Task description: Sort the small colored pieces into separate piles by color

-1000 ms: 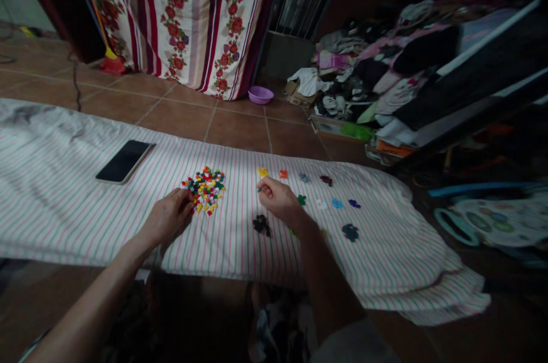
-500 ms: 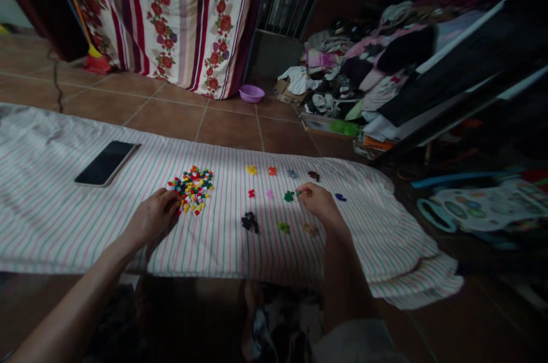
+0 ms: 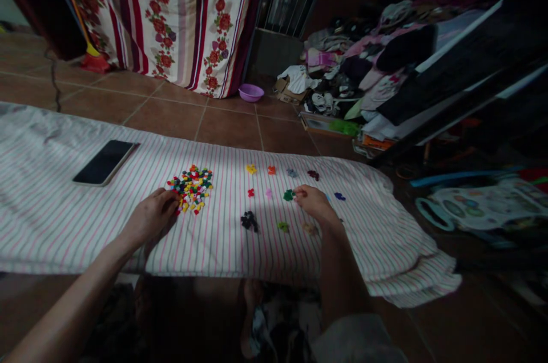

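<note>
Small mixed-colour pieces lie in a loose pile [image 3: 194, 189] on a striped cloth [image 3: 205, 249]. My left hand [image 3: 156, 212] is closed at the pile's left edge; what its fingertips pinch, if anything, is too small to name. To the right are small single-colour groups, among them yellow [image 3: 251, 169], orange [image 3: 271, 170], red [image 3: 250, 193], black [image 3: 249, 221], lime green [image 3: 283, 226] and dark blue [image 3: 339, 196]. My right hand [image 3: 314, 201] has its fingers pinched together beside the dark green group [image 3: 288, 195]; anything between them is hidden.
A phone [image 3: 105, 163] lies on the cloth at the left. Beyond the cloth, a purple basin [image 3: 251, 92] stands on the tiled floor near a floral curtain [image 3: 184, 20]. Clothes [image 3: 363, 60] are heaped at the back right.
My right hand has shifted slightly left, closer to the dark green group. A light blue bit now shows beside it. My left hand has barely moved.
</note>
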Action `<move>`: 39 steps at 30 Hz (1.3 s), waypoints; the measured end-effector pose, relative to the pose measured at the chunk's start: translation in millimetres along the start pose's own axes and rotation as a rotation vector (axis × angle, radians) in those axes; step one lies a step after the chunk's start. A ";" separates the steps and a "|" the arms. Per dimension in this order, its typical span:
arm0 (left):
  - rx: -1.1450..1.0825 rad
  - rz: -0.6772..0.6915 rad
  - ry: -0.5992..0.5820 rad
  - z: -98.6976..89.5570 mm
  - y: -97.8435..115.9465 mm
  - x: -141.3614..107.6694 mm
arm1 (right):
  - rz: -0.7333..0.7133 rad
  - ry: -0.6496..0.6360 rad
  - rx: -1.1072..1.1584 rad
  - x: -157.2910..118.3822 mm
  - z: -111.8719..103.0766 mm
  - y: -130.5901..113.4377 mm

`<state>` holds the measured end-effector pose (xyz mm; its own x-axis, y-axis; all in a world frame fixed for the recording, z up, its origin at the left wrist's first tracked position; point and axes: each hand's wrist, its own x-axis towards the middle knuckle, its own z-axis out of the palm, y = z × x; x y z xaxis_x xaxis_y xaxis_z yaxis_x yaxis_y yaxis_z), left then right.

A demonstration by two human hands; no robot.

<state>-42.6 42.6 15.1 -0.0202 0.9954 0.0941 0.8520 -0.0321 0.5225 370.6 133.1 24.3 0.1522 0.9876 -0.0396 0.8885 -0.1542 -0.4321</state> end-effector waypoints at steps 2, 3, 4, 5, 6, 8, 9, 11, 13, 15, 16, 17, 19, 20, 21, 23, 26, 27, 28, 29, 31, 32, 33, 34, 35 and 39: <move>-0.002 0.001 -0.001 0.5 -0.9 -0.1 | -0.010 -0.007 0.007 0.3 0.7 0.5; -0.003 0.003 -0.003 0.5 -1.3 -0.2 | -0.017 -0.010 0.007 0.4 0.7 0.2; -0.004 0.006 -0.005 0.5 -1.5 -0.2 | -0.025 -0.010 0.003 0.5 0.5 -0.4; -0.006 0.009 -0.007 0.4 -1.6 -0.3 | -0.037 -0.009 0.000 0.5 0.2 -1.3; -0.008 0.011 -0.008 0.3 -1.7 -0.4 | -0.046 -0.008 -0.003 0.4 -0.1 -2.2; -0.012 0.010 -0.012 0.0 -1.6 -0.5 | -0.059 -0.008 -0.013 0.1 -0.5 -4.0; -0.012 0.008 -0.012 -0.2 -1.6 -0.5 | -0.059 -0.005 -0.020 -0.1 -0.6 -4.6; -0.012 0.002 -0.016 -0.2 -1.6 -0.3 | -0.050 0.010 -0.033 -0.1 -0.4 -5.1; -0.015 0.003 -0.015 -0.1 -1.9 0.0 | -0.048 0.023 -0.036 0.6 -0.2 -4.5; -0.019 0.010 -0.012 0.3 -2.5 0.1 | -0.055 0.023 -0.033 2.0 -0.3 -3.8; -0.019 0.013 -0.010 0.5 -2.9 0.2 | -0.059 0.022 -0.034 2.8 -0.6 -3.8; -0.019 0.015 -0.007 0.7 -3.3 0.2 | -0.063 0.026 -0.037 3.7 -0.9 -4.3; -0.022 0.020 -0.001 1.0 -4.1 0.1 | -0.072 0.050 -0.045 5.1 -1.8 -7.0; -0.026 0.025 0.003 1.0 -4.4 0.1 | -0.079 0.071 -0.047 5.7 -2.2 -9.4; -0.030 0.030 0.005 0.9 -4.7 0.0 | -0.089 0.095 -0.043 6.0 -2.4 -12.5; -0.035 0.035 0.005 0.5 -5.1 -0.1 | -0.120 0.152 -0.014 6.0 -1.8 -20.6; -0.035 0.035 -0.010 -0.7 -6.2 -0.4 | -0.173 0.207 0.048 4.1 2.6 -37.4; -0.037 0.036 -0.011 -1.2 -6.7 -0.6 | -0.192 0.204 0.064 3.1 5.0 -44.0; -0.043 0.032 -0.008 -1.8 -7.2 -0.8 | -0.213 0.192 0.076 1.8 7.7 -50.9; -0.050 0.025 -0.006 -2.7 -7.5 -1.1 | -0.237 0.174 0.087 0.2 10.6 -58.0; -0.067 -0.007 -0.006 -5.2 -7.1 -1.7 | -0.305 0.138 0.113 -3.5 16.9 -72.3; -0.073 -0.027 -0.014 -6.8 -6.4 -2.1 | -0.350 0.119 0.127 -5.6 20.0 -79.3; -0.079 -0.047 -0.026 -8.7 -5.3 -2.4 | -0.399 0.102 0.141 -7.8 23.2 -86.2; -0.085 -0.066 -0.038 -10.6 -4.2 -2.7 | -0.449 0.084 0.154 -10.3 26.5 -93.0; -0.094 -0.080 -0.047 -12.5 -3.1 -2.9 | -0.500 0.063 0.166 -12.9 29.9 -99.8; -0.135 -0.103 -0.054 -17.1 -2.8 -3.4 | -0.669 -0.024 0.195 -25.6 46.0 -127.8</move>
<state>-53.9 37.8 27.9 -0.0728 0.9973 -0.0098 0.7689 0.0624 0.6363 233.2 129.0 39.1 -0.4122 0.8694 0.2725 0.6939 0.4934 -0.5244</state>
